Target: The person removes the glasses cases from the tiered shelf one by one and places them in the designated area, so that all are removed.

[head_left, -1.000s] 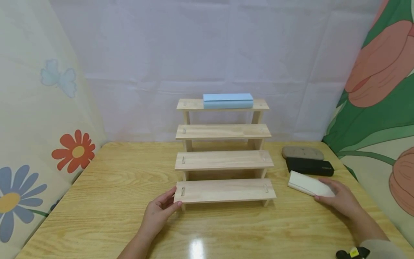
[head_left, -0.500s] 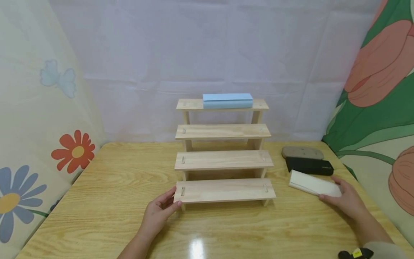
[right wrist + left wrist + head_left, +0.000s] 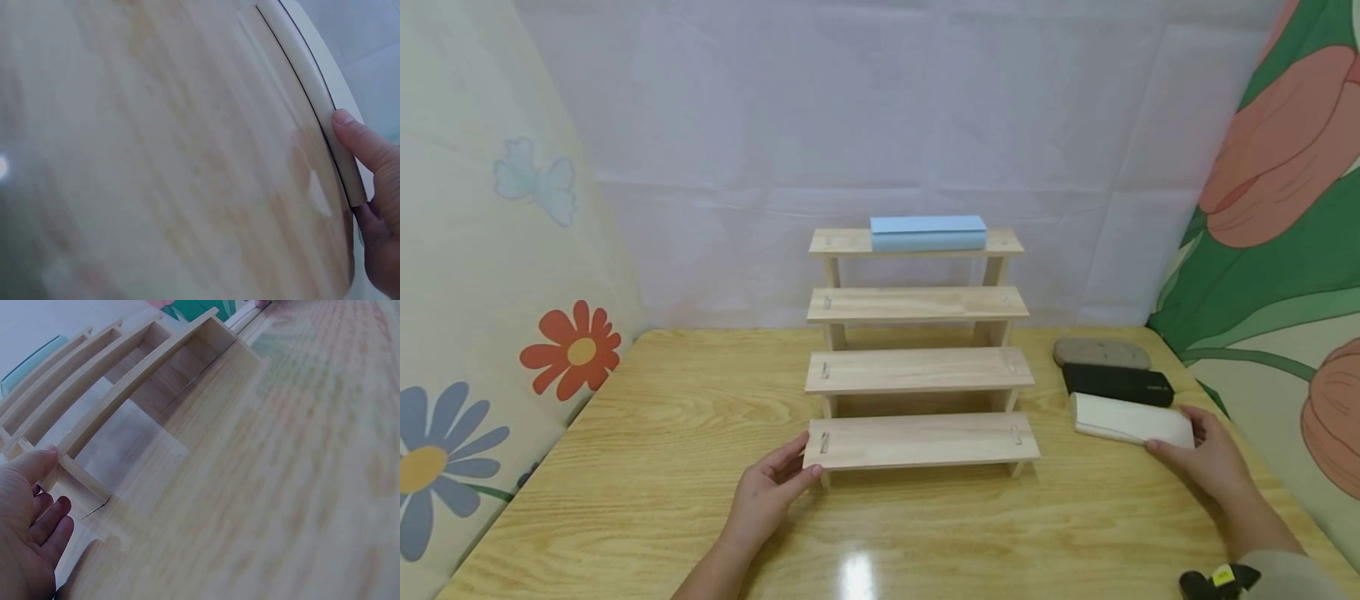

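Observation:
A four-step pale wooden display stand [image 3: 921, 442] occupies the middle of the table. My left hand [image 3: 767, 500] holds the left end of its lowest step, thumb at the front corner; in the left wrist view the thumb [image 3: 39, 464] meets that corner while the other fingers curl below. At the right, my right hand [image 3: 1213, 467] grips the right end of a white glasses case [image 3: 1123, 418] lying on the table. The right wrist view has my thumb [image 3: 353, 134] on the front of this case [image 3: 306, 69], fingers mostly hidden behind. A light blue glasses case [image 3: 928, 235] rests on the top step.
Behind the white case lie a black glasses case [image 3: 1116, 385] and a grey-brown one [image 3: 1101, 352], close together. The wood-grain table [image 3: 700, 400] reaches back to a white cloth [image 3: 760, 125]. Patterned panels with flowers stand at both sides.
My right hand has shifted slightly right and turned the white case, so it now lies nearly parallel to the black one. The left hand and the stand have stayed put.

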The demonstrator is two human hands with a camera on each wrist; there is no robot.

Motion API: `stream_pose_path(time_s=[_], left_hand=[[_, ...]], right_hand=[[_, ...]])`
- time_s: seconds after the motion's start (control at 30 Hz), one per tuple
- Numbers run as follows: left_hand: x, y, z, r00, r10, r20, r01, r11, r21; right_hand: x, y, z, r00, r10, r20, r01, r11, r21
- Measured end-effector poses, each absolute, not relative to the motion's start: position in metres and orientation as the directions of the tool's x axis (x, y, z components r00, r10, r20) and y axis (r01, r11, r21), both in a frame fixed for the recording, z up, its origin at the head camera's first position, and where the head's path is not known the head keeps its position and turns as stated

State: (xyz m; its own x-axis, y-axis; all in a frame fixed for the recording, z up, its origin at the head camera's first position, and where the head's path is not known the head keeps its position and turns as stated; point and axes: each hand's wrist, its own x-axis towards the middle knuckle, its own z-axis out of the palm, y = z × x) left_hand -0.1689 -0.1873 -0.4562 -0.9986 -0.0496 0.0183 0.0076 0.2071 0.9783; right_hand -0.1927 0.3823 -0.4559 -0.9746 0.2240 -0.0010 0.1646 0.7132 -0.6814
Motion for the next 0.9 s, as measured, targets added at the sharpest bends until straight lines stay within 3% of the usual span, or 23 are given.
stream_pose_path(time_s=[0.3,0.9], left_hand=[[-0.168,-0.188,-0.455,-0.998,-0.051,0.020,0.008,0.221,0.975],[-0.167,-0.188,-0.455,-0.998,-0.058,0.015,0.001,0.226,0.974]], right_hand=[[-0.198,0.379,-0.454,-0.953,0.293,-0.079,0.262,0.665,-0.700],[-0.206,0.375,-0.454,-0.937,0.340,-0.079,0.297,0.656,-0.694]])
